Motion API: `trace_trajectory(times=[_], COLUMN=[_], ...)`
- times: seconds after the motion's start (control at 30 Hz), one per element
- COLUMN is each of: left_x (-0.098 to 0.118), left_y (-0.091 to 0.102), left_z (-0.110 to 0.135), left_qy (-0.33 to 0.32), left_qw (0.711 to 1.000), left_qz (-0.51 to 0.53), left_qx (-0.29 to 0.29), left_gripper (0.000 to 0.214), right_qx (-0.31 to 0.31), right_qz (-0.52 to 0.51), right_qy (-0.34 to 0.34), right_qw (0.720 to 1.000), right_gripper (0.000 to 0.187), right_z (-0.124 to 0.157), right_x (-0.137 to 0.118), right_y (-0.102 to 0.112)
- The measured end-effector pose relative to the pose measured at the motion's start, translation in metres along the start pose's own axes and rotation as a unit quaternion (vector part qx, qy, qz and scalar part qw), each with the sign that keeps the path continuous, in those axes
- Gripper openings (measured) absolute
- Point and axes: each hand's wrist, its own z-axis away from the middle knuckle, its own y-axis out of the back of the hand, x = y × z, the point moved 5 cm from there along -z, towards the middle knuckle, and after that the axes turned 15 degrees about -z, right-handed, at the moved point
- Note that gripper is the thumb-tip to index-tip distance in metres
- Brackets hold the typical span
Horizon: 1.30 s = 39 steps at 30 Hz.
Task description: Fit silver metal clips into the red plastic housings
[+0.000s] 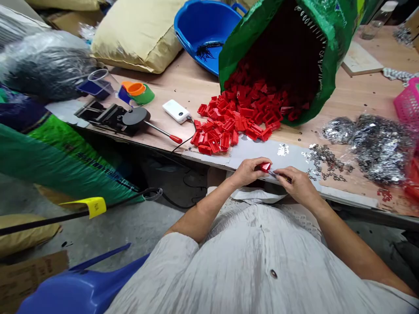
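Note:
My left hand pinches a small red plastic housing between thumb and fingers, just above the table's front edge. From the right, my right hand grips a slim metal hand tool with a dark handle. Its tip points at the open end of the housing and appears to touch it; the exact contact is too small to make out. Behind my hands lies a heap of red plastic housings, spilling from a green sack on its side. Small metal pieces lie scattered right of my right hand.
Clear bags of metal pieces lie at the right, below a pink basket. A white power bank, a lever-handled device and a tape roll sit left. Behind stand a blue basin and a stuffed paper sack.

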Motion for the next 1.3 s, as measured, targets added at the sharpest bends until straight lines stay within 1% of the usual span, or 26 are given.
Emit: trace_trajectory(times=[0.37, 0.47, 0.63, 0.73, 0.8, 0.87, 0.93, 1.0, 1.07, 1.13, 1.23, 1.3], left_x=[-0.002, -0.003, -0.004, -0.004, -0.004, -0.004, -0.004, -0.003, 0.001, 0.005, 0.012, 0.017], left_y=[-0.001, -0.002, -0.005, -0.004, -0.004, -0.004, -0.004, -0.003, -0.002, -0.003, -0.01, -0.016], left_z=[-0.001, -0.002, -0.003, -0.002, -0.001, 0.002, 0.004, 0.007, 0.01, 0.013, 0.018, 0.022], left_qy=[0.008, 0.003, 0.001, 0.004, 0.006, 0.011, 0.022, 0.035, 0.051, 0.077, 0.13, 0.165], left_qw=[1.0, 1.0, 1.0, 1.0, 1.0, 1.0, 0.999, 0.994, 0.982, 0.958, 0.899, 0.853], left_qz=[-0.006, -0.007, -0.009, -0.006, 0.005, 0.022, 0.044, 0.087, 0.165, 0.26, 0.409, 0.49], left_qx=[0.005, 0.011, 0.008, 0.006, 0.007, 0.011, 0.021, 0.046, 0.078, 0.098, 0.089, 0.071], left_gripper=[0.036, 0.035, 0.032, 0.033, 0.034, 0.033, 0.033, 0.034, 0.038, 0.039, 0.034, 0.037], right_qx=[-0.013, -0.015, 0.006, -0.007, -0.018, -0.017, -0.005, -0.004, -0.027, -0.062, -0.082, -0.078], right_qz=[0.016, 0.027, 0.058, 0.032, -0.006, -0.035, -0.048, -0.065, -0.101, -0.135, -0.137, -0.124], right_qy=[-0.009, -0.02, -0.033, -0.032, -0.03, -0.021, -0.012, -0.018, -0.032, -0.037, -0.029, -0.023], right_qw=[1.0, 0.999, 0.998, 0.999, 0.999, 0.999, 0.999, 0.998, 0.994, 0.988, 0.987, 0.989], right_gripper=[0.024, 0.023, 0.022, 0.021, 0.021, 0.022, 0.022, 0.022, 0.024, 0.032, 0.045, 0.047], right_z=[-0.005, -0.007, -0.01, -0.01, -0.009, -0.008, -0.006, -0.003, 0.001, 0.004, 0.006, 0.006], right_x=[0.007, 0.004, -0.005, -0.004, -0.002, -0.001, -0.002, -0.003, -0.007, -0.013, -0.023, -0.027], right_y=[-0.003, -0.006, -0.011, -0.009, -0.004, 0.003, 0.01, 0.013, 0.011, 0.007, 0.002, 0.0])
